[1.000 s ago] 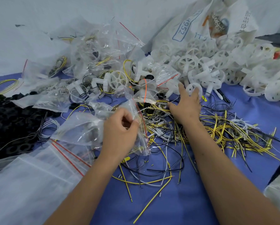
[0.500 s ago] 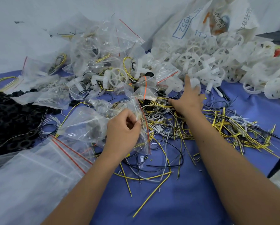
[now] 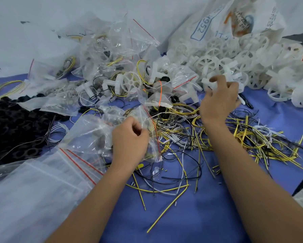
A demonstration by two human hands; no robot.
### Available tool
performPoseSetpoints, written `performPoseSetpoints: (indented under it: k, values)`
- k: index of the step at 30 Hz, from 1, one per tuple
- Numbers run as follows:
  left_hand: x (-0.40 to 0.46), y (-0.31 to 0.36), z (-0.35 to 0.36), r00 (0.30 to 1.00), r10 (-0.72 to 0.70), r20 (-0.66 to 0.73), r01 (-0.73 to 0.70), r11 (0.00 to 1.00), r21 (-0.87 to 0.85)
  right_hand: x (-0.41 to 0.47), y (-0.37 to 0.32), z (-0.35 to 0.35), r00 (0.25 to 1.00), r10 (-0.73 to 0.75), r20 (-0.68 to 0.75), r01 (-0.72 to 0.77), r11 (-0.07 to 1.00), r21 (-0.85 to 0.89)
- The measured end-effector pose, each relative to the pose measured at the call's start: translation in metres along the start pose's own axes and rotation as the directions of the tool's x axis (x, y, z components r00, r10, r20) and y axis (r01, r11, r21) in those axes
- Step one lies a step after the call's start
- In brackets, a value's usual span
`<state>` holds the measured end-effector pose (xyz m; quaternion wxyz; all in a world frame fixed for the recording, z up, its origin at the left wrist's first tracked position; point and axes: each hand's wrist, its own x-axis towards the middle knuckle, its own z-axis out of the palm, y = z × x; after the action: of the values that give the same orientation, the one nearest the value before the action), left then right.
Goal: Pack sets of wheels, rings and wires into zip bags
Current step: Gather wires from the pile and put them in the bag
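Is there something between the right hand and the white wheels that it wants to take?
Nothing visible: the right hand already has its curled fingers on a white wheel piece at the near edge of the wheel pile.

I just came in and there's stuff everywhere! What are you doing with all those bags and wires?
A person is packing little kits at a blue table. The left hand grips a clear zip bag by its opening. The right hand reaches into the pile of white wheels and curls its fingers round one. Loose wires lie in the middle, black rings are heaped on the left, and filled bags are piled at the back.
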<state>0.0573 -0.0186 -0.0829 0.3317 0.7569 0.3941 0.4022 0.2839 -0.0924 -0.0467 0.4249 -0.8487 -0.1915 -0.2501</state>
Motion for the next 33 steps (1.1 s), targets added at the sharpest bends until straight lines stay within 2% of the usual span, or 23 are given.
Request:
performPoseSetpoints:
  k: [3,5,7,8,9,10,12,14,17,19,21,23,26,29,30,33]
  values:
    - [0.005,-0.006,-0.009,0.997,-0.042,-0.066,0.047,0.997,0.063,-0.012,-0.019,-0.016,0.995,-0.051,-0.088,0.074,0.957,0.28]
    - [0.01,-0.011,-0.016,0.989,-0.093,-0.114,0.104,0.99,0.093,-0.023,-0.041,-0.023,1.0,0.028,-0.011,-0.017,0.836,0.548]
    - [0.017,-0.014,-0.024,0.978,-0.144,-0.153,0.159,0.983,0.095,-0.044,-0.067,-0.026,0.958,0.082,0.275,-0.274,0.54,0.796]
    - [0.02,-0.015,-0.028,0.971,-0.17,-0.168,0.185,0.979,0.082,-0.057,-0.078,-0.024,0.895,0.053,0.444,-0.429,0.378,0.82]
    - [0.023,-0.015,-0.031,0.964,-0.197,-0.179,0.21,0.976,0.058,-0.07,-0.085,-0.02,0.819,0.0,0.574,-0.552,0.27,0.789]
    - [0.026,-0.016,-0.035,0.954,-0.229,-0.193,0.238,0.971,0.026,-0.083,-0.091,-0.015,0.753,-0.055,0.656,-0.629,0.232,0.742]
    - [0.029,-0.014,-0.038,0.929,-0.298,-0.22,0.286,0.954,-0.088,-0.102,-0.094,-0.008,0.697,-0.125,0.706,-0.652,0.301,0.696]
    - [0.03,-0.011,-0.04,0.911,-0.345,-0.226,0.293,0.927,-0.234,-0.11,-0.091,-0.001,0.721,-0.168,0.673,-0.56,0.43,0.708]
    - [0.03,-0.004,-0.04,0.91,-0.328,-0.255,0.23,0.909,-0.347,-0.111,-0.08,0.006,0.821,-0.226,0.524,-0.242,0.694,0.678]
    - [0.028,0.0,-0.041,0.922,-0.265,-0.281,0.16,0.925,-0.346,-0.111,-0.075,0.008,0.857,-0.29,0.427,-0.032,0.796,0.604]
    - [0.026,0.005,-0.041,0.938,-0.175,-0.298,0.081,0.95,-0.303,-0.113,-0.075,0.007,0.844,-0.398,0.361,0.141,0.813,0.566]
    - [0.024,0.009,-0.042,0.948,-0.075,-0.308,0.0,0.972,-0.236,-0.117,-0.081,0.004,0.799,-0.487,0.354,0.214,0.78,0.588]
    - [0.021,0.017,-0.045,0.948,0.045,-0.315,-0.077,0.993,-0.091,-0.124,-0.089,-0.002,0.73,-0.581,0.36,0.197,0.683,0.703]
    - [0.022,0.026,-0.05,0.938,0.122,-0.325,-0.102,0.992,0.08,-0.124,-0.092,-0.006,0.663,-0.594,0.456,0.027,0.628,0.778]
    - [0.021,0.029,-0.052,0.935,0.144,-0.324,-0.109,0.986,0.124,-0.123,-0.091,-0.006,0.63,-0.606,0.485,0.011,0.632,0.775]
    - [0.019,0.037,-0.051,0.947,0.161,-0.276,-0.126,0.982,0.142,-0.122,-0.092,-0.005,0.56,-0.684,0.468,0.159,0.643,0.749]
